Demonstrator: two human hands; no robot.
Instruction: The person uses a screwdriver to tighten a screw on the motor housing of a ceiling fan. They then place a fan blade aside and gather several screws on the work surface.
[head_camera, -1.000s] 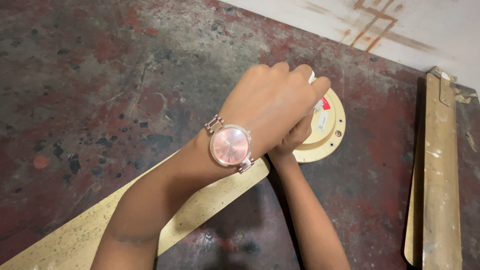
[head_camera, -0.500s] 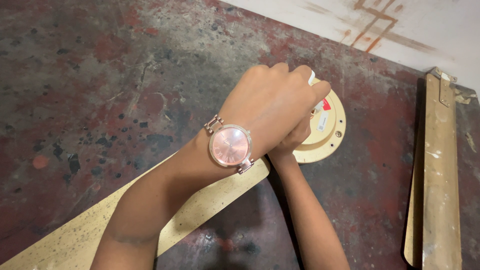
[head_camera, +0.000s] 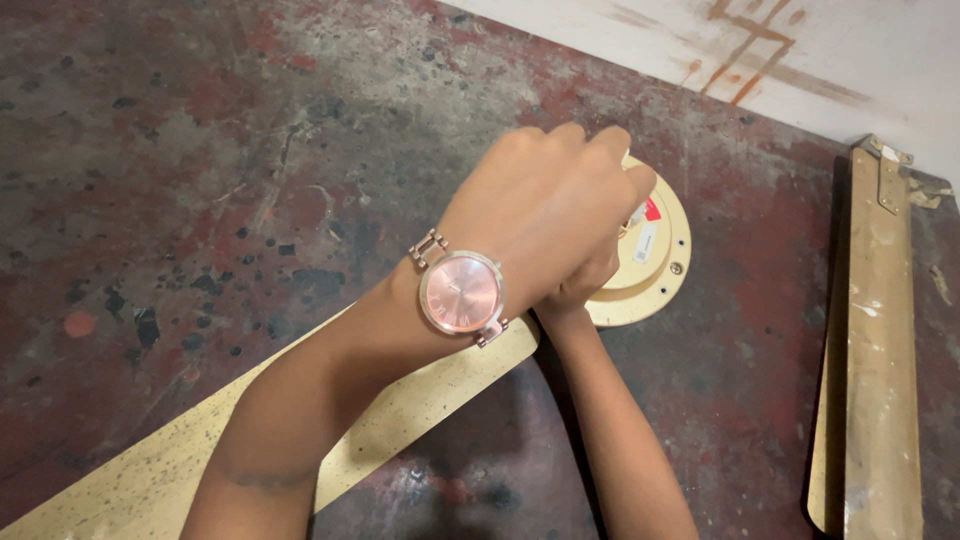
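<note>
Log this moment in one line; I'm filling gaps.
left hand: over fan hub | right hand: beneath, mostly hidden | fan blade: on floor

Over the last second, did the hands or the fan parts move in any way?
Nothing visibly changed. The left hand, with the pink watch, lies over the right hand on the round cream fan motor, as before. The attached fan blade and the loose blade lie on the stained red floor where they were.
</note>
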